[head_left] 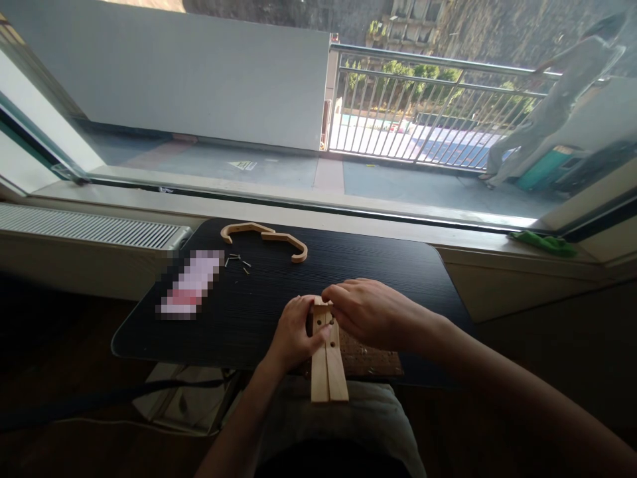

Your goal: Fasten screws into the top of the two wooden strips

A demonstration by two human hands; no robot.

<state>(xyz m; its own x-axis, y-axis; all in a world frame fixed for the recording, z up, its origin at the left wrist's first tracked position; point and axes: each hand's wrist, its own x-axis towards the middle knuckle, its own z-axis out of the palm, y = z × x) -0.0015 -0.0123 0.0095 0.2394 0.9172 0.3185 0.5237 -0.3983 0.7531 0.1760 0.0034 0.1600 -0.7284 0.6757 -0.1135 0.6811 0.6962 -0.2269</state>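
Two pale wooden slats (328, 368) lie side by side at the near edge of a small black table (249, 305), their near ends sticking out over my lap. My left hand (293, 332) is closed around the slats' far end from the left. Reaching in from the right, my right hand (371, 312) has its fingers pinched at the slats' top end; what they hold, if anything, is hidden. Under the slats sits a brown perforated board (371, 362).
A curved wooden piece (266, 238) lies at the table's far edge, with several small screws (239, 261) beside it and a blurred pink packet (192, 284) to the left. A radiator (89, 229) and a window sill are behind; a green cloth (545, 242) lies on the sill.
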